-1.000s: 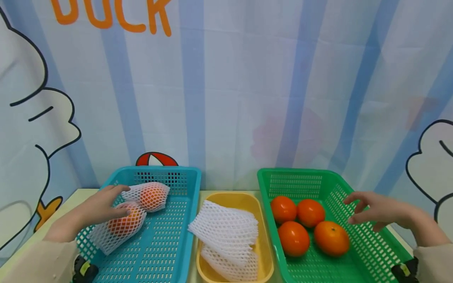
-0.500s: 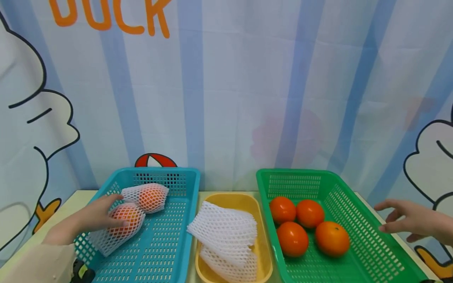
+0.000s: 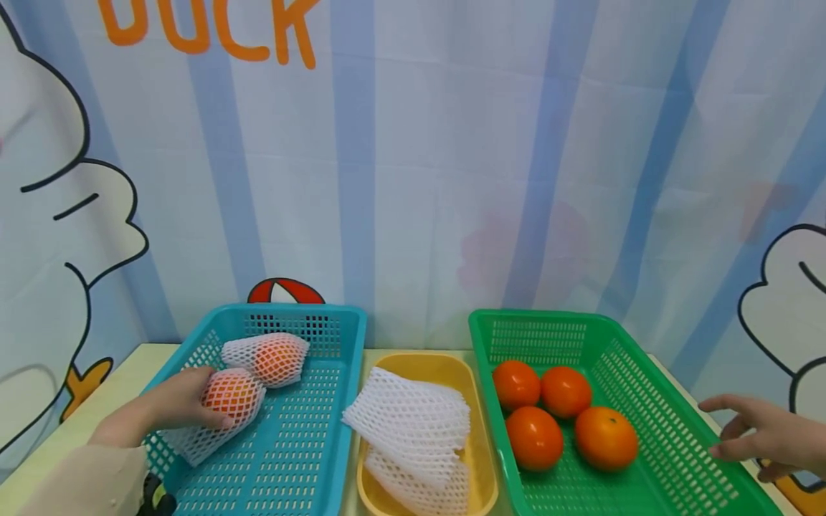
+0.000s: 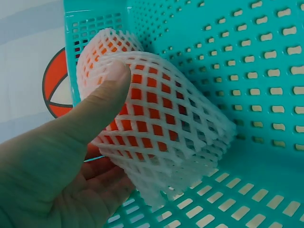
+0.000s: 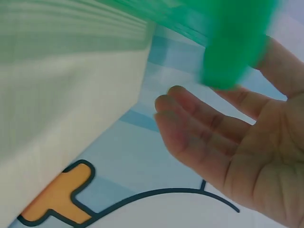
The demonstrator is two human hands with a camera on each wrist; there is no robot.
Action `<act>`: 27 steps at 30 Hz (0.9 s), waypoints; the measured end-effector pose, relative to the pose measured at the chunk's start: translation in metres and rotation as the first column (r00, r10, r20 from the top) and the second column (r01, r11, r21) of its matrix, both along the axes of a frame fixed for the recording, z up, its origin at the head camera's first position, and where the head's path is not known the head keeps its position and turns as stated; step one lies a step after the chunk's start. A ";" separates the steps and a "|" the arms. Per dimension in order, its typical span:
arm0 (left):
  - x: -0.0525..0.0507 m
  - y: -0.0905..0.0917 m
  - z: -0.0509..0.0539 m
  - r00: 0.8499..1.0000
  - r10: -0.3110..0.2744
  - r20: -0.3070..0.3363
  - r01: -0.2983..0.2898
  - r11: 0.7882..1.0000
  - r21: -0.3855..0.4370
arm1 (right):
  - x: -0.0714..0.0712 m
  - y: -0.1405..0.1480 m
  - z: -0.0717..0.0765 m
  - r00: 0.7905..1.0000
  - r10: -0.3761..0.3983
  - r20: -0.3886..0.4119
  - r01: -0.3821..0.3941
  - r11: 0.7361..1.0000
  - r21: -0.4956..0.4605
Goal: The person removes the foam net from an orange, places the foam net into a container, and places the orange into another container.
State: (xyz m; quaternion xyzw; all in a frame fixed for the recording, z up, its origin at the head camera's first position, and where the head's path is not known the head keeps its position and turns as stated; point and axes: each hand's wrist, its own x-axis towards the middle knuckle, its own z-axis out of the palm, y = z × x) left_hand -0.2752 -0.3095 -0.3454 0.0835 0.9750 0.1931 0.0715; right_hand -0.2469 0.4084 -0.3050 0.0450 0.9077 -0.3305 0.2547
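Observation:
In the blue basket (image 3: 290, 444), my left hand (image 3: 173, 405) holds an orange (image 3: 231, 398) that sits inside a white foam net sleeve (image 4: 190, 137). In the left wrist view the thumb lies on the net and the fingers are partly hidden on the far side. A second netted orange (image 3: 277, 360) lies just behind it, touching the first. My right hand (image 3: 761, 433) hovers by the right rim of the green basket (image 3: 671, 401), holding nothing, its fingers loosely bent. Several bare oranges (image 3: 605, 438) lie in that basket.
Between the two baskets stands a yellow tray (image 3: 426, 364) with white foam net sleeves (image 3: 413, 423) in it, one overhanging its left edge. A printed curtain (image 3: 413, 179) hangs directly behind the pale table (image 3: 151, 355).
My left hand has settled from above the front netted orange down around it. My right hand has moved right, from over the green basket to its outer rim.

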 end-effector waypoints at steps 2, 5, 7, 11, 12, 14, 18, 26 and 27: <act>0.000 0.001 -0.002 1.000 0.016 0.008 -0.016 1.000 -0.003 | 0.002 0.000 -0.005 1.000 -0.016 0.013 0.017 0.999 -0.048; -0.001 0.002 -0.004 1.000 0.022 -0.007 -0.022 1.000 -0.015 | 0.005 -0.002 -0.011 0.998 -0.047 0.036 0.051 0.990 -0.128; 0.000 0.003 -0.004 1.000 0.022 -0.014 -0.023 1.000 -0.004 | 0.006 -0.003 -0.014 0.997 -0.061 0.042 0.066 0.986 -0.153; 0.001 0.006 -0.007 1.000 0.007 -0.022 -0.006 0.999 0.051 | 0.006 -0.005 -0.018 0.997 -0.059 0.048 0.066 0.984 -0.166; 0.001 0.008 -0.008 1.000 0.002 -0.022 -0.001 0.998 0.067 | 0.006 -0.005 -0.019 0.997 -0.056 0.051 0.064 0.982 -0.176; 0.002 0.010 -0.010 1.000 -0.004 -0.014 0.005 0.996 0.094 | 0.007 -0.005 -0.020 0.997 -0.057 0.053 0.066 0.979 -0.193; 0.002 0.017 -0.014 1.000 -0.008 0.021 0.005 0.991 0.134 | 0.008 -0.004 -0.023 0.997 -0.061 0.051 0.071 0.968 -0.240; -0.001 0.023 -0.013 0.993 0.062 0.097 -0.076 0.986 0.149 | 0.007 0.000 -0.028 0.998 -0.051 0.037 0.059 0.955 -0.289; -0.001 0.023 -0.013 0.993 0.064 0.096 -0.077 0.987 0.144 | 0.007 0.000 -0.028 0.998 -0.052 0.036 0.060 0.955 -0.290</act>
